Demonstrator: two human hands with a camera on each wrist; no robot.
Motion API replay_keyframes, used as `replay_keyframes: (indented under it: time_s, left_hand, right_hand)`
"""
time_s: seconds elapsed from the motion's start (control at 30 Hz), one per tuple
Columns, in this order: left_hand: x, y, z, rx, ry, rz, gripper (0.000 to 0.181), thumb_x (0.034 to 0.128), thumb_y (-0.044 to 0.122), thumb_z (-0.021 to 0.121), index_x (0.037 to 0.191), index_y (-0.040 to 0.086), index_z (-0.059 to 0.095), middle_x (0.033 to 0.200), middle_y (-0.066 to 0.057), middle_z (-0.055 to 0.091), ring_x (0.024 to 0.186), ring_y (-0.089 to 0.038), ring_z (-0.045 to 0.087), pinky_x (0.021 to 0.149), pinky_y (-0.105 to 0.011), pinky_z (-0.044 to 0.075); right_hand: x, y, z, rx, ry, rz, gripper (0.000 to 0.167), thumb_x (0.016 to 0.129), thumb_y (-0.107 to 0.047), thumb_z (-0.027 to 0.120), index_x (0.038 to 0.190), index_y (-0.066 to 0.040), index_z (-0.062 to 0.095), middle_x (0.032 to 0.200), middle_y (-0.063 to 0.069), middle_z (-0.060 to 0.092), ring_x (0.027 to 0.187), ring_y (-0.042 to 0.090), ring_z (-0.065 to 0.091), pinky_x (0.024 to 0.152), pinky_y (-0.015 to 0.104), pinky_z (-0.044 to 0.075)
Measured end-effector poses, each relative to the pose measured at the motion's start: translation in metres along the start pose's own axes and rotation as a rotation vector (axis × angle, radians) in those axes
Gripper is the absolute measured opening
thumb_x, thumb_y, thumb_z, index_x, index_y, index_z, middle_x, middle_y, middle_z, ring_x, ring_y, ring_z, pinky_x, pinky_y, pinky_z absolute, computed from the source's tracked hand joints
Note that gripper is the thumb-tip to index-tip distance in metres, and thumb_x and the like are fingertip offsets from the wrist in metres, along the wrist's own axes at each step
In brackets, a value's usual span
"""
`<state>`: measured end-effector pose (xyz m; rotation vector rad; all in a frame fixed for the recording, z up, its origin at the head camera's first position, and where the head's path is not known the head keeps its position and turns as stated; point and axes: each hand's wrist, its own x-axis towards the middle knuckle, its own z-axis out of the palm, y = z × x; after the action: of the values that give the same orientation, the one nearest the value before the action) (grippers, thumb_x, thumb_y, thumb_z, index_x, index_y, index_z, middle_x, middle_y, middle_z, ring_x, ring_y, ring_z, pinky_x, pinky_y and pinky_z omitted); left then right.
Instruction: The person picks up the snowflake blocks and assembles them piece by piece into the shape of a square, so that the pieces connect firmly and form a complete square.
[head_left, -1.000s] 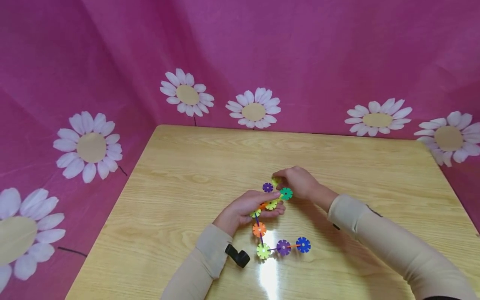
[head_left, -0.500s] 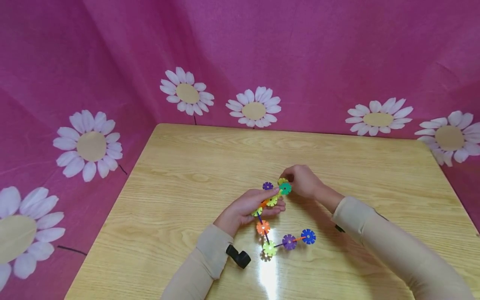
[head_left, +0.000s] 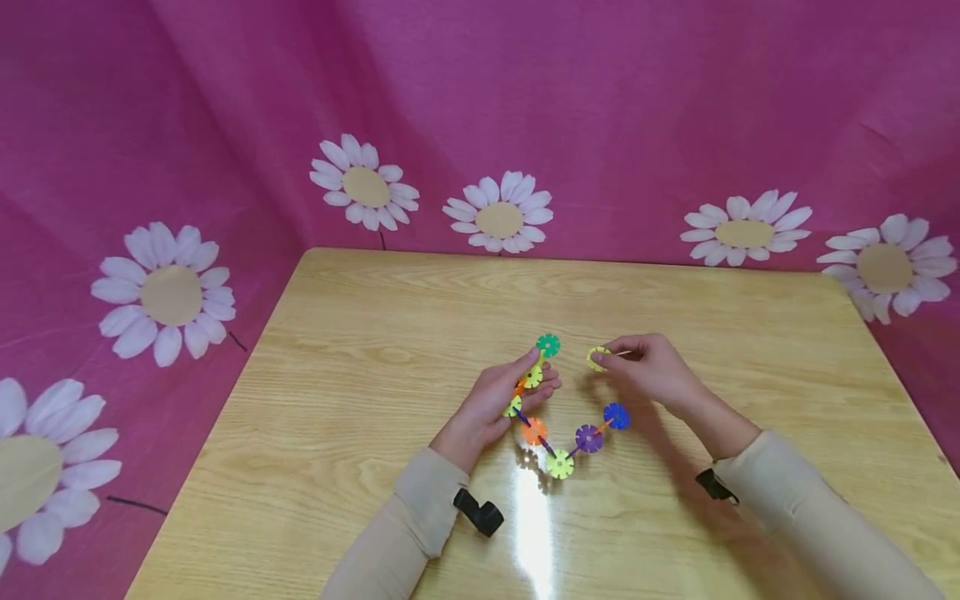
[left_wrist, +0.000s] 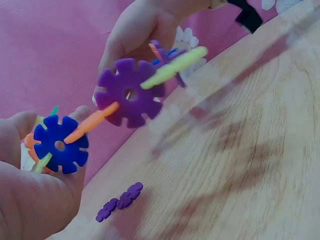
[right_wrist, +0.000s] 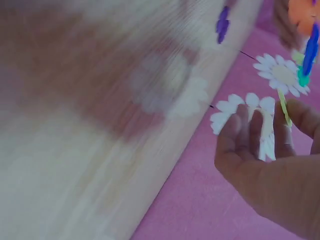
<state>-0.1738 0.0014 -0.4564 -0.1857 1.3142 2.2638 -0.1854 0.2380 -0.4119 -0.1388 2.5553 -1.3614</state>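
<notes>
My left hand [head_left: 487, 404] grips a chain of notched plastic discs under its thumb. A green disc [head_left: 548, 345] stands at the chain's far end. From the palm hang an orange disc [head_left: 534, 431], a lime disc [head_left: 559, 464], a purple disc [head_left: 588, 438] and a blue end disc [head_left: 617, 416], joined by slotted-in edge-on discs. My right hand [head_left: 663, 371] pinches a single yellow disc [head_left: 598, 358] between thumb and fingertips, apart from the chain. The right wrist view shows this yellow disc [right_wrist: 284, 107] edge-on.
A loose purple piece [left_wrist: 120, 201] lies on the wooden table [head_left: 390, 333], hidden by the left hand in the head view. A pink flowered cloth [head_left: 615, 125] hangs behind and left of the table. Black wrist straps [head_left: 477, 512] sit on both sleeves.
My right hand has moved right with the yellow disc, away from the green disc. My left hand has tilted and lifted the chain; its blue end has risen. The loose purple piece is now hidden.
</notes>
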Motion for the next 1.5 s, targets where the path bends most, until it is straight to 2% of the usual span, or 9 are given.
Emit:
replay_keyframes:
  time_s: [0.2, 0.33, 0.47, 0.67, 0.8, 0.93, 1.07, 1.27, 1.5]
  left_hand:
    - [0.001, 0.000, 0.001, -0.040, 0.052, 0.051, 0.061, 0.0966, 0.041, 0.064, 0.127, -0.011, 0.059, 0.113, -0.017, 0.071, 0.095, -0.015, 0.073, 0.088, -0.023, 0.060]
    - [0.000, 0.000, 0.004, -0.084, 0.090, 0.067, 0.059, 0.0978, 0.040, 0.063, 0.129, -0.010, 0.058, 0.126, -0.025, 0.065, 0.094, -0.015, 0.073, 0.091, -0.023, 0.060]
    - [-0.001, -0.001, 0.008, -0.121, 0.107, 0.080, 0.056, 0.0981, 0.039, 0.063, 0.127, -0.009, 0.059, 0.133, -0.028, 0.060, 0.095, -0.016, 0.073, 0.094, -0.025, 0.059]
    - [-0.008, -0.001, 0.008, -0.022, 0.019, 0.041, 0.062, 0.1015, 0.044, 0.055, 0.136, -0.008, 0.051, 0.135, -0.026, 0.059, 0.097, -0.015, 0.072, 0.087, -0.023, 0.061]
    - [-0.015, -0.001, 0.004, 0.095, -0.047, 0.015, 0.063, 0.1035, 0.043, 0.051, 0.137, -0.010, 0.048, 0.122, -0.022, 0.068, 0.093, -0.015, 0.073, 0.079, -0.023, 0.063]
    - [-0.017, 0.000, 0.001, 0.125, -0.060, 0.032, 0.059, 0.1015, 0.046, 0.053, 0.123, -0.009, 0.052, 0.101, -0.014, 0.075, 0.091, -0.018, 0.075, 0.082, -0.028, 0.063]
    - [-0.016, 0.000, 0.003, 0.114, -0.033, 0.020, 0.061, 0.1000, 0.053, 0.051, 0.116, -0.006, 0.050, 0.094, -0.013, 0.076, 0.088, -0.022, 0.075, 0.085, -0.034, 0.063]
    - [-0.012, -0.003, 0.005, 0.201, -0.041, 0.012, 0.065, 0.1056, 0.051, 0.040, 0.134, -0.006, 0.050, 0.107, -0.021, 0.073, 0.085, -0.026, 0.076, 0.077, -0.034, 0.065]
    - [-0.011, -0.007, 0.008, 0.186, -0.043, 0.049, 0.058, 0.1093, 0.043, 0.033, 0.135, -0.007, 0.046, 0.123, -0.025, 0.067, 0.090, -0.029, 0.076, 0.075, -0.034, 0.065]
  right_hand:
    - [-0.026, 0.002, -0.006, 0.359, -0.101, 0.136, 0.023, 0.097, -0.030, 0.067, 0.102, -0.008, 0.072, 0.099, -0.008, 0.068, 0.095, 0.010, 0.068, 0.089, 0.034, 0.061]
    - [-0.035, 0.006, -0.004, 0.589, -0.185, 0.149, 0.011, 0.099, -0.019, 0.064, 0.096, -0.012, 0.072, 0.095, -0.005, 0.071, 0.093, 0.009, 0.069, 0.091, 0.039, 0.062]
    - [-0.040, 0.007, -0.001, 0.666, -0.231, 0.178, 0.011, 0.100, -0.018, 0.063, 0.098, -0.010, 0.070, 0.099, 0.002, 0.074, 0.095, 0.015, 0.073, 0.090, 0.039, 0.061]
    - [-0.039, 0.003, -0.002, 0.648, -0.245, 0.142, 0.015, 0.101, -0.017, 0.061, 0.102, -0.004, 0.069, 0.098, 0.004, 0.075, 0.094, 0.013, 0.073, 0.088, 0.033, 0.062]
    - [-0.036, 0.001, -0.007, 0.590, -0.275, 0.120, 0.015, 0.101, -0.016, 0.060, 0.104, -0.003, 0.067, 0.095, 0.001, 0.075, 0.092, 0.012, 0.073, 0.086, 0.031, 0.063]
    - [-0.033, 0.002, -0.009, 0.551, -0.326, 0.115, 0.014, 0.102, -0.016, 0.059, 0.105, -0.003, 0.066, 0.096, 0.001, 0.075, 0.091, 0.012, 0.073, 0.085, 0.032, 0.063]
    - [-0.031, 0.003, -0.009, 0.548, -0.378, 0.103, 0.013, 0.102, -0.016, 0.059, 0.103, -0.007, 0.068, 0.096, 0.000, 0.075, 0.091, 0.012, 0.073, 0.086, 0.032, 0.063]
    - [-0.028, 0.003, -0.009, 0.493, -0.370, 0.079, 0.017, 0.102, -0.020, 0.059, 0.105, -0.005, 0.068, 0.094, 0.000, 0.075, 0.092, 0.013, 0.073, 0.087, 0.033, 0.063]
    - [-0.027, -0.001, -0.007, 0.367, -0.283, 0.084, 0.040, 0.100, -0.026, 0.063, 0.119, 0.009, 0.062, 0.106, 0.006, 0.075, 0.101, 0.016, 0.072, 0.093, 0.033, 0.061]
